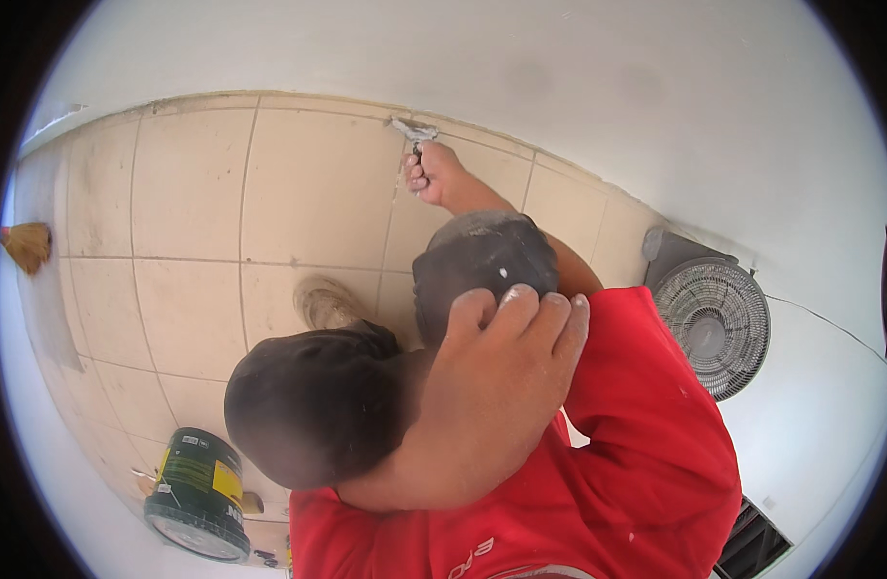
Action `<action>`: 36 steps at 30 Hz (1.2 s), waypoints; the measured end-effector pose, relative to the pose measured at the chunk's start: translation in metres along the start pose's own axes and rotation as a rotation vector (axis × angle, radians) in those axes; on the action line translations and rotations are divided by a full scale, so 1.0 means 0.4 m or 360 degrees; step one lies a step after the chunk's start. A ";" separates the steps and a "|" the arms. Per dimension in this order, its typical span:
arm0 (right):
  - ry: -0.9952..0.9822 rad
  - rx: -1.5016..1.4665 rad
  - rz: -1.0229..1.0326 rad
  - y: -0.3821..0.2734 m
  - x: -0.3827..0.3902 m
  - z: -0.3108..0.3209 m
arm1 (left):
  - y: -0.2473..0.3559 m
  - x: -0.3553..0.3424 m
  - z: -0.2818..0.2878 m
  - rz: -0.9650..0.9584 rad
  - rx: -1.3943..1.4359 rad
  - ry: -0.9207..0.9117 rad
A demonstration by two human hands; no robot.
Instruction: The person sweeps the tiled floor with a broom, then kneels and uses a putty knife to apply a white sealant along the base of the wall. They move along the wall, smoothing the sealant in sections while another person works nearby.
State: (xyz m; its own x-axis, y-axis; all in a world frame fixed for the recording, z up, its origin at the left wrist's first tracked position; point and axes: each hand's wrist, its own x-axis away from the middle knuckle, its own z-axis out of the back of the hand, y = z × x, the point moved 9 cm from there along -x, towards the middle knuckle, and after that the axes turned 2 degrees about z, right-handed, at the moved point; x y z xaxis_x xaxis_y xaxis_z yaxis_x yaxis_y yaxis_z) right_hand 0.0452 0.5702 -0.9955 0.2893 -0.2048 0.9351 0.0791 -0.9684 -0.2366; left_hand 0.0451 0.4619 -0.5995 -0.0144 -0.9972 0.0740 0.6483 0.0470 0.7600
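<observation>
My right hand (432, 176) reaches out to the foot of the wall. It is closed around the dark handle of a putty knife (416, 130), whose blade is smeared with whitish paste. The blade lies at the joint between the tiled floor (318, 174) and the pale wall (443, 48). Closer to me, my left hand (506, 372) rests by my right knee (482, 261), fingers loosely bent and slightly apart, holding nothing visible. Whitish residue marks its fingertips. Both knees are bent in dark trousers, and a dusty shoe (326, 301) shows between them.
A dark green bucket (197, 492) stands at the lower left, with small items beside it. A straw broom (27, 247) is at the far left. On the right, a grey round fan (711, 328) sits near the wall, its cord (830, 323) trailing away. A dark slatted object (752, 540) lies lower right.
</observation>
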 end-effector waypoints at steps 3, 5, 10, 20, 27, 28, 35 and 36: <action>-0.0151 -0.0108 0.0086 -0.021 0.038 0.027 | 0.031 0.006 -0.011 -0.0104 0.0042 -0.0007; -0.0185 0.0034 0.0077 -0.031 0.087 0.062 | 0.039 0.009 -0.014 -0.0136 0.0087 -0.0016; -0.0020 0.0416 0.0392 -0.101 0.171 0.311 | 0.063 -0.020 -0.016 -0.0160 0.0150 -0.0114; 0.0220 -0.0104 0.0301 -0.283 0.190 0.687 | 0.145 -0.093 -0.074 -0.0439 0.0405 -0.0344; 0.0368 -0.0030 0.0385 -0.371 0.202 0.642 | 0.120 -0.113 -0.072 -0.0296 0.0299 -0.0291; 0.0388 -0.0061 0.0385 -0.381 0.187 0.652 | 0.116 -0.115 -0.065 -0.0300 0.0285 -0.0253; 0.0520 -0.0047 0.0483 -0.361 0.181 0.659 | 0.104 -0.117 -0.066 -0.0295 0.0287 -0.0256; 0.0475 -0.0031 0.0523 -0.366 0.185 0.630 | 0.099 -0.119 -0.065 -0.0287 0.0300 -0.0248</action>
State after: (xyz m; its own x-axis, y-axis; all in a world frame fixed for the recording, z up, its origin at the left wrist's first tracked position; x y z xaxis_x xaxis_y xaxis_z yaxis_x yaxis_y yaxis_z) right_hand 0.2953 0.7326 -0.9583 0.0075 -0.5317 0.8469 0.0100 -0.8469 -0.5317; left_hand 0.0912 0.5096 -0.5897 -0.2426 -0.9700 0.0143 0.4722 -0.1052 0.8752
